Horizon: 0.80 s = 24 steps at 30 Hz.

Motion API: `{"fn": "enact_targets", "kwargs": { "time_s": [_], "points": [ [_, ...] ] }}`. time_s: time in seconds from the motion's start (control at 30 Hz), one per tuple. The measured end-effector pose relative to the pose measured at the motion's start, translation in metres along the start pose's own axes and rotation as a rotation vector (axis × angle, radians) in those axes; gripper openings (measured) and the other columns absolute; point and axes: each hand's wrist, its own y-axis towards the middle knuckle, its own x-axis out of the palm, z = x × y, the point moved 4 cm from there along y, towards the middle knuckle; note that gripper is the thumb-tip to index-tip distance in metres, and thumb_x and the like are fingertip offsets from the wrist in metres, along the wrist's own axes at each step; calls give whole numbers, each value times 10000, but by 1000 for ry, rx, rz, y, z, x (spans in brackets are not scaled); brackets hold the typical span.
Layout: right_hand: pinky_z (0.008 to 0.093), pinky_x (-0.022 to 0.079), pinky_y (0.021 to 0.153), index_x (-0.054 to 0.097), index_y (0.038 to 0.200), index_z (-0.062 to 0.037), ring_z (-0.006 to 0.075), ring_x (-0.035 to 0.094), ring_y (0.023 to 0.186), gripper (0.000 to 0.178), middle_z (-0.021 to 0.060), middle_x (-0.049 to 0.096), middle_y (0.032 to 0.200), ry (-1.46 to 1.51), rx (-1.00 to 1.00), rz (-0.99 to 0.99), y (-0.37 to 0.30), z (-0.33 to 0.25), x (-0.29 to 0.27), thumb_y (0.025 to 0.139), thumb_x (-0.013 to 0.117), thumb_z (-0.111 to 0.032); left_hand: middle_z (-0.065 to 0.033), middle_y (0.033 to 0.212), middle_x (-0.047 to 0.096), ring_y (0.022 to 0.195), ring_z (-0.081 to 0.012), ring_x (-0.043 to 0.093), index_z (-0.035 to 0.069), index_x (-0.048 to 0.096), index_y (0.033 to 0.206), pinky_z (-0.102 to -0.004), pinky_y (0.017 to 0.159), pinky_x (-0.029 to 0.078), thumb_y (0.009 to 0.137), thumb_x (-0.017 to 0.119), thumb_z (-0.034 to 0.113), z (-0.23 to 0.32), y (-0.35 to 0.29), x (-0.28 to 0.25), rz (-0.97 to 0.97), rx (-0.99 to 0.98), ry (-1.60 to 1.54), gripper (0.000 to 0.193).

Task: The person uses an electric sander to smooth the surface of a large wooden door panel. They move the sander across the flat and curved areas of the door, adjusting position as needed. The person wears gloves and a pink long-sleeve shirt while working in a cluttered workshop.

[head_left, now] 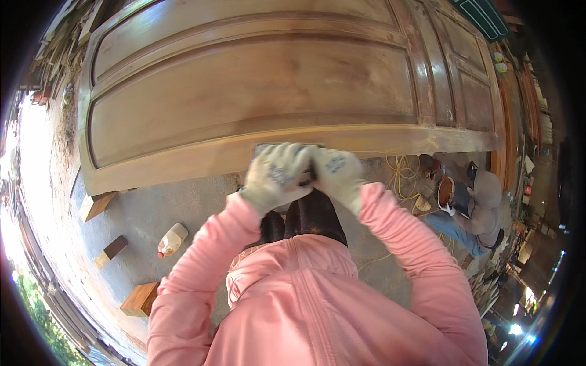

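Note:
A large brown panelled wooden door lies before me, its pale near edge board running left to right. At that edge, my left hand, in a white work glove with blue print, is closed over a dark tool with a flat base. Pressed up against it from the right, my right hand, gloved alike, has its fingers closed around the tool's other side. Most of the tool is hidden beneath the gloves, so its exact kind does not show. Its base touches the door's edge board.
Wooden blocks and a whitish plastic bottle with a red cap stand on the concrete floor at left. A yellow cord lies coiled at right. Beyond it a hooded person crouches, holding a round brown object.

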Motion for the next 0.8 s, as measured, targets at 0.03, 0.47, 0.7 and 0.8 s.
{"fn": "enact_targets", "kwargs": {
  "time_s": [0.03, 0.47, 0.7, 0.8],
  "points": [
    [433, 618, 676, 631, 1139, -95, 278, 789, 831, 309, 98, 777, 936, -52, 15, -33, 17, -27, 17, 907, 740, -268, -74, 1258, 737, 1141, -292, 727, 140, 667, 1268, -464, 992, 578, 757, 895, 464, -21, -22, -16, -8, -26, 40, 647],
    [419, 598, 686, 662, 1119, -58, 257, 791, 857, 223, 107, 772, 927, -80, -136, -3, 139, -211, 113, 950, 666, -203, -106, 1192, 753, 1072, -342, 750, 127, 691, 1241, -482, 926, 605, 657, 952, 286, -150, -149, -126, -57, -101, 241, 659],
    [431, 613, 705, 666, 1086, -98, 280, 791, 861, 323, 98, 772, 966, -38, -12, 44, 10, -8, 12, 841, 771, -280, -62, 1214, 737, 1088, -296, 734, 154, 700, 1229, -464, 930, 590, 706, 937, 434, -17, -3, -7, -4, 23, 82, 639],
    [451, 610, 768, 675, 1135, -136, 324, 778, 926, 409, 89, 766, 992, -1, 161, -79, -47, 86, -30, 790, 850, -267, -55, 1135, 701, 1084, -286, 711, 158, 654, 1222, -476, 961, 558, 740, 903, 480, 47, 65, 56, -51, 73, -28, 631]
  ]
}}
